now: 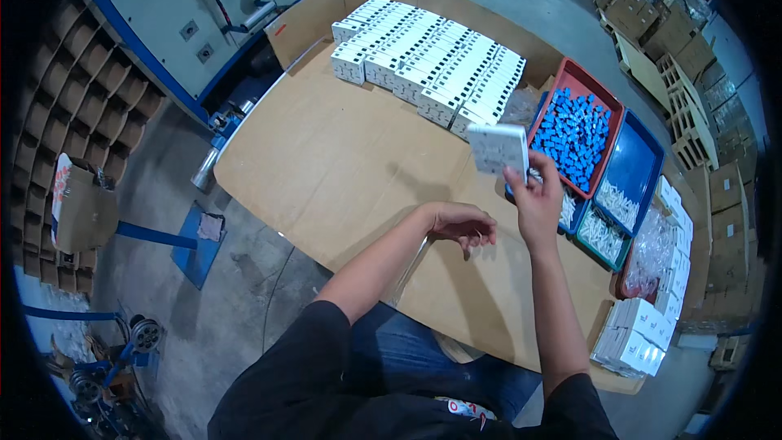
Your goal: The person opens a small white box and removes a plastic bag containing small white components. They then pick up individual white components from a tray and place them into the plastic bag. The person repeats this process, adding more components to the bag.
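Holding a white box [498, 149] up between thumb and fingers, the right hand [539, 195] is closed on its lower right corner; the box is lifted clear of the surface [326, 167], which is covered in brown cardboard, and hangs just before the near end of the rows of white boxes [432, 57]; the left hand [464, 224] is half open, its fingers loosely bent over the surface and well apart from the held box, with nothing visible in its grasp.

Beside the right hand stands a group of trays; a red tray [593, 81] holds a heap of small blue pieces [573, 134]; touching its right side is a blue tray [639, 143], with slim white pieces [617, 204] gathered in its near end; nearer the person, a green tray [607, 263] carries more such white pieces; another blue tray [580, 216] is partly hidden by the right hand.

Toward the right edge of the surface lies crumpled clear plastic [648, 257]; near it, in the near right corner, sit stacked white packs [635, 338]; to the far left, beyond the surface, stands a large pale machine [155, 12] with a blue frame.
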`<control>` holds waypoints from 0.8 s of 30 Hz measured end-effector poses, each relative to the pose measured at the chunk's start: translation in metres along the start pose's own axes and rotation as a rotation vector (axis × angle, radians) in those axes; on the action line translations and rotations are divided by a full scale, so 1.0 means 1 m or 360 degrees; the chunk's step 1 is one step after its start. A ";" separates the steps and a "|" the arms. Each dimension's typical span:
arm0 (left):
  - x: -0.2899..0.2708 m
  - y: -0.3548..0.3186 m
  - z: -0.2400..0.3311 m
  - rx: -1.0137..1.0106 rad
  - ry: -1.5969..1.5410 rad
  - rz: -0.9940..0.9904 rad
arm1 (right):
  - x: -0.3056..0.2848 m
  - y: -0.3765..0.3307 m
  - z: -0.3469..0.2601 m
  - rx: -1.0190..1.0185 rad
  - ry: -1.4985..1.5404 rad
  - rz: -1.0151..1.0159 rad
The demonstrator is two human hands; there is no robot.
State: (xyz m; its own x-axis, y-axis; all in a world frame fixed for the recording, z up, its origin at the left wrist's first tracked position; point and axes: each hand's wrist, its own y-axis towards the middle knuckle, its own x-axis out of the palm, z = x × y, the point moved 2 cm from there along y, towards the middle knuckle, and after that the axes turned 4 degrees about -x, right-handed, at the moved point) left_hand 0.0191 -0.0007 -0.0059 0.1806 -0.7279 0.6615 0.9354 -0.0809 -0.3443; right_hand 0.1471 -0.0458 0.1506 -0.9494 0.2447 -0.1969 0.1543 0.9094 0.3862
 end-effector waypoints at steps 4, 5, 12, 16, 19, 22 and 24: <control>-0.006 0.009 0.011 0.0031 -0.0095 -0.0317 | 0.022 0.089 0.004 -0.0148 -0.0228 0.0049; -0.013 0.011 0.008 0.0063 -0.0156 -0.0400 | 0.027 0.111 0.010 -0.0228 -0.0282 0.0037; -0.002 0.020 -0.013 0.0023 0.0154 -0.0889 | 0.078 0.250 0.041 -0.0419 -0.0448 -0.0213; 0.027 0.027 -0.016 -0.0171 0.0413 -0.1004 | 0.121 0.327 0.083 -0.0536 -0.0418 -0.0236; 0.016 0.029 -0.018 -0.0242 0.0392 -0.0950 | 0.160 0.372 0.097 -0.0666 -0.0655 -0.0250; 0.016 0.039 -0.021 -0.0384 0.0283 -0.0968 | 0.194 0.412 0.113 -0.0708 -0.0761 -0.0279; 0.014 0.036 -0.021 -0.0375 0.0155 -0.1006 | 0.216 0.436 0.122 -0.0786 -0.0837 -0.0216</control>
State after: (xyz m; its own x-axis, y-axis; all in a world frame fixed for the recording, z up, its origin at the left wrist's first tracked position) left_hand 0.0485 -0.0278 -0.0231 -0.4174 -0.5492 0.7240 0.7589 -0.6489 -0.0547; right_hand 0.0426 0.4449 0.1663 -0.6754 0.3826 -0.6305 -0.2144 0.7162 0.6642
